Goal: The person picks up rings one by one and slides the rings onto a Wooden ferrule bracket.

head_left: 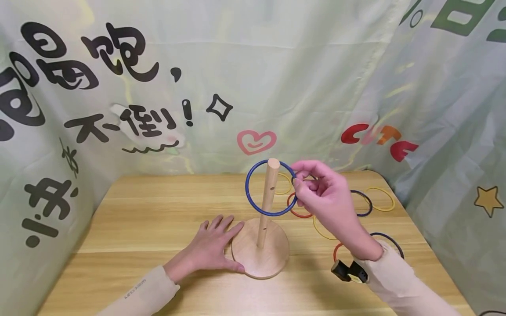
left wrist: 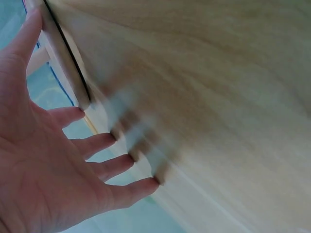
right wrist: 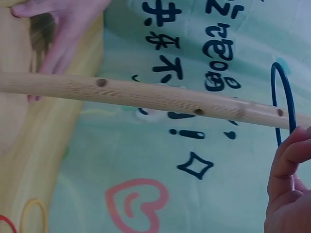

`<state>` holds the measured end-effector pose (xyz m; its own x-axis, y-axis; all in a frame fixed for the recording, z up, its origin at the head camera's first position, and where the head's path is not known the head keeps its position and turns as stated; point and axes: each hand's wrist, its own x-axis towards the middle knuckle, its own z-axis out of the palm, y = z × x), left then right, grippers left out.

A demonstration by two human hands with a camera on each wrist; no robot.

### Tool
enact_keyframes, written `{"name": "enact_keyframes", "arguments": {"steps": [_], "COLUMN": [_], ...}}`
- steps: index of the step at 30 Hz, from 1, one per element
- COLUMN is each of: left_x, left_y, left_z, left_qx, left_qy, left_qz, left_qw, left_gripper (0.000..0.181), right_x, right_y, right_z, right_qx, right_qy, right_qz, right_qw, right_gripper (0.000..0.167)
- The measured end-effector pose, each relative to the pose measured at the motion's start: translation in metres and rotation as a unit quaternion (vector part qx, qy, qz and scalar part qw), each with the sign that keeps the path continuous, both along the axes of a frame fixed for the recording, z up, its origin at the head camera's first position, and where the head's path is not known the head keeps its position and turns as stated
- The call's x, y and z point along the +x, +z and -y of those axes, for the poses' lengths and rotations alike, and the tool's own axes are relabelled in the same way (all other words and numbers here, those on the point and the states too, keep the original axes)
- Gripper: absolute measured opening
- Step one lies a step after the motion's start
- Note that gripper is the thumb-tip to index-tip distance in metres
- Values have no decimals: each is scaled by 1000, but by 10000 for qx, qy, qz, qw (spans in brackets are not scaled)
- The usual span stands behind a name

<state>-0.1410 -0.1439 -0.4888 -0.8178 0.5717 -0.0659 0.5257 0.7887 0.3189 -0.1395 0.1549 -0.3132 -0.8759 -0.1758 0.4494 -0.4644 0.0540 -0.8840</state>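
In the head view the right hand [head_left: 328,193], its grip pinching the blue ring [head_left: 273,214], is right of the upright post [head_left: 266,202]. Left wrist: the left hand [left wrist: 48,160] spreads against the base [left wrist: 66,70]. Right wrist: the ring encircles the post near its top — crosswise.

Black, blocky wrist device [head_left: 349,271]. Right sleeve [head_left: 403,281]: pale cream, adjoining device. Left sleeve [head_left: 148,295]: cream, left of device, small dark lettering.
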Motion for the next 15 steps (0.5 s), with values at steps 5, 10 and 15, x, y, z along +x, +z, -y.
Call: {"name": "enact_keyframes", "arguments": {"steps": [5, 10, 15], "left_x": [-1, -2, -1], "left_y": [1, 2, 3], "left_z": [1, 0, 0], "left_qx": [-61, -140, -165], "left_qy": [-22, -51, -56], "left_qz": [0, -39, -79], "left_qw": [10000, 9999, 9998], "left_gripper": [121, 121, 121], "right_x": [-3, -4, -4], "right_y": [-19, -40, -63], "right_z": [0, -2, -2], "right_qx": [150, 455, 787], "right_qy": [140, 65, 7], "right_qz": [470, 798, 1062], "right_qw": [9987, 9958, 9912], "right_gripper": [23, 27, 25]}}
